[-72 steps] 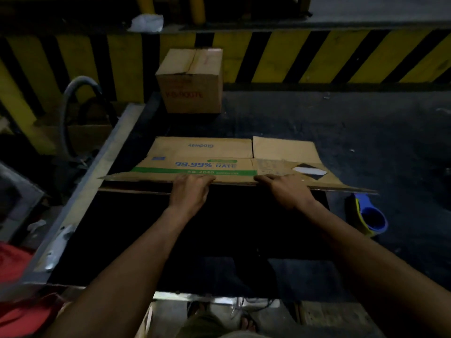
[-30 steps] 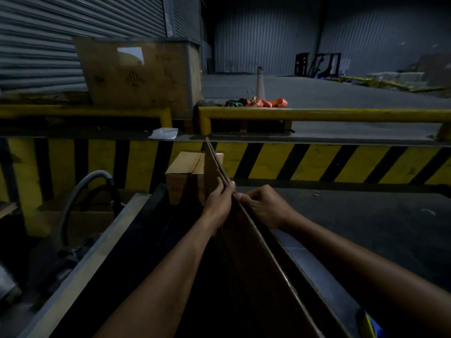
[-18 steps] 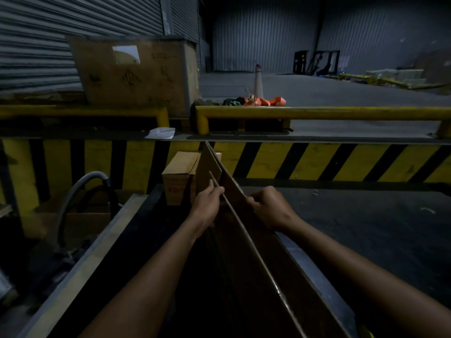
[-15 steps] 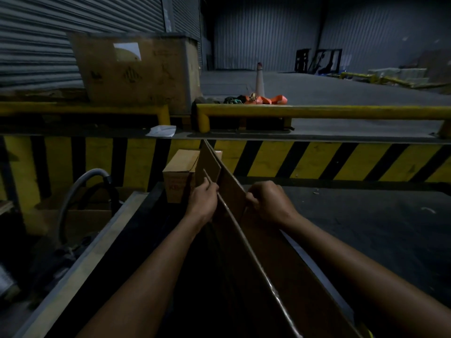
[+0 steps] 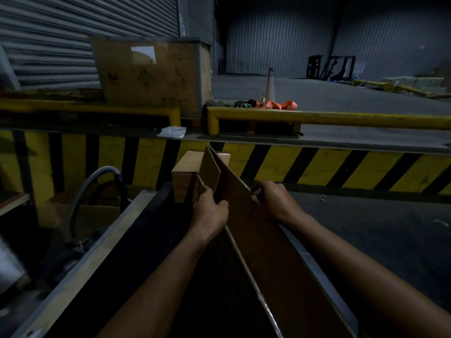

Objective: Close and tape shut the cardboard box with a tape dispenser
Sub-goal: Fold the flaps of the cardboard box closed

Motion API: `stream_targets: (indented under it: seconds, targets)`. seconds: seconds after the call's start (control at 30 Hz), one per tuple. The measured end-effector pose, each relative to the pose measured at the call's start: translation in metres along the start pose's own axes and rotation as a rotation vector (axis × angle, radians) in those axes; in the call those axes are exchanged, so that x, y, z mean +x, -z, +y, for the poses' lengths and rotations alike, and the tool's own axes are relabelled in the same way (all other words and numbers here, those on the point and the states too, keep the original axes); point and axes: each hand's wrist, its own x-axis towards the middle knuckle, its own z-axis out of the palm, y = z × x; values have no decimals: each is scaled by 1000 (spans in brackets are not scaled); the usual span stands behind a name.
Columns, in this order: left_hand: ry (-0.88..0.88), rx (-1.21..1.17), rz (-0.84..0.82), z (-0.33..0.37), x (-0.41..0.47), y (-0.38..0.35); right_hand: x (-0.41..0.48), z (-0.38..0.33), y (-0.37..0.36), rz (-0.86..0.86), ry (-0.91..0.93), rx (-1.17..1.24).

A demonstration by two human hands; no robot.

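Observation:
A flattened brown cardboard box (image 5: 266,245) stands on edge in front of me, running from the bottom right up to the middle of the view. Its two layers are parted at the far end. My left hand (image 5: 211,211) grips the left layer near the top edge. My right hand (image 5: 273,201) grips the right layer opposite it. The tape dispenser is out of view.
A small closed cardboard box (image 5: 185,179) stands just beyond my hands on the dark table (image 5: 366,228). A yellow-and-black striped barrier (image 5: 317,167) runs across behind. A grey hose (image 5: 95,186) curves at the left. A large carton (image 5: 151,76) sits on the ledge above.
The flat box was lifted from lying on the table to standing on edge. Over the last second my hands have pulled its two layers apart at the far end.

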Motion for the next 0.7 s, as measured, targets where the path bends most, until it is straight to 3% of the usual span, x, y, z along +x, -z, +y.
stream_targets:
  seconds: [0.17,0.37,0.53,0.7]
  targets:
    - [3,-10,29,9,2,4,17,-15,12,-139,-84,34]
    - [-38,41,66,22,11,23,2,-8,43,-162,-53,94]
    - [-102,97,189,35,29,47,-22,22,76,-73,-195,230]
    - [-52,165,271,27,40,49,-48,39,74,46,-284,2]
